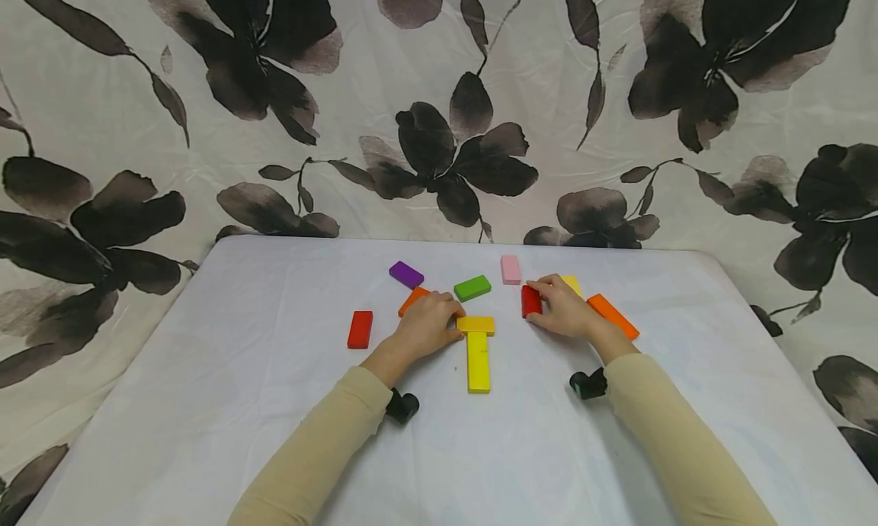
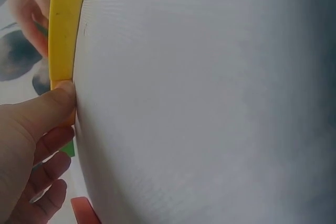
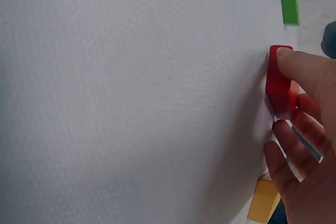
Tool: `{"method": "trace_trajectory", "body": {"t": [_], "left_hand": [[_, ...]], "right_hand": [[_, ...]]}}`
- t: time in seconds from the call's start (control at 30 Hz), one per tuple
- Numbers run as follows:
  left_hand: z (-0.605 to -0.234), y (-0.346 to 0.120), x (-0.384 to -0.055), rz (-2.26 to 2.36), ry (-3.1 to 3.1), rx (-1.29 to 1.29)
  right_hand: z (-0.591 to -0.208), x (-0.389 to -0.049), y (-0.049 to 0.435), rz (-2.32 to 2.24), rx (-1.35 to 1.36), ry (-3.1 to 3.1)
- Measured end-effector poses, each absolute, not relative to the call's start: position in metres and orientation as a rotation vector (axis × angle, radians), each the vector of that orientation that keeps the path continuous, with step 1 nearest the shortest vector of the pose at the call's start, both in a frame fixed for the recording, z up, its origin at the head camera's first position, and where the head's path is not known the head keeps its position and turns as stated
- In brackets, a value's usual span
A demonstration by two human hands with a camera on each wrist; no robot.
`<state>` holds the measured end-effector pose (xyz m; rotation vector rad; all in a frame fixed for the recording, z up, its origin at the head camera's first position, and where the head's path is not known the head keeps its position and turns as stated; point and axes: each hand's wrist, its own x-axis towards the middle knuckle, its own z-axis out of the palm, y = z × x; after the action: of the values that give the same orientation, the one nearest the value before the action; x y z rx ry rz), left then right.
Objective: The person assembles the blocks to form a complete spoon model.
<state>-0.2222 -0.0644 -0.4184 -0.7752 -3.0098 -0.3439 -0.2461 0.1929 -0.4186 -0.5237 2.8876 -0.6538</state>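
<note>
Two yellow blocks make a T on the white table: an upper crosswise yellow block [image 1: 475, 325] touches the end of a lengthwise yellow block [image 1: 479, 362]. My left hand [image 1: 428, 324] pinches the left end of the crosswise block between thumb and fingers. In the left wrist view its thumb [image 2: 50, 106] presses on that block's near side. To the right, my right hand [image 1: 565, 309] holds a red block [image 1: 531, 301] by its near and far ends. The right wrist view shows the thumb on the red block's [image 3: 278, 77] near end, with the other fingers behind.
Around the hands lie another red block [image 1: 360, 329], a purple block [image 1: 406, 274], a green block [image 1: 472, 287], a pink block [image 1: 511, 270] and an orange block [image 1: 613, 316]. Partly hidden by the hands are an orange block [image 1: 411, 299] and a yellow block [image 1: 572, 283].
</note>
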Motion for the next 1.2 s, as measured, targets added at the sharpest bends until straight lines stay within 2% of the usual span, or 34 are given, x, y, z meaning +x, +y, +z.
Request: {"method": "trace_trajectory", "body": {"t": [0.73,1.2], "left_hand": [[-0.418,-0.064,-0.223,-0.441,-3.044,-0.754],[-0.418,-0.065,-0.224,-0.451,-3.051,-0.761]], "right_hand": [[-0.421,-0.245,0.192,-0.661,-0.456,2.895],[-0.416,-0.232,0.186,-0.679,-0.601,2.936]]}}
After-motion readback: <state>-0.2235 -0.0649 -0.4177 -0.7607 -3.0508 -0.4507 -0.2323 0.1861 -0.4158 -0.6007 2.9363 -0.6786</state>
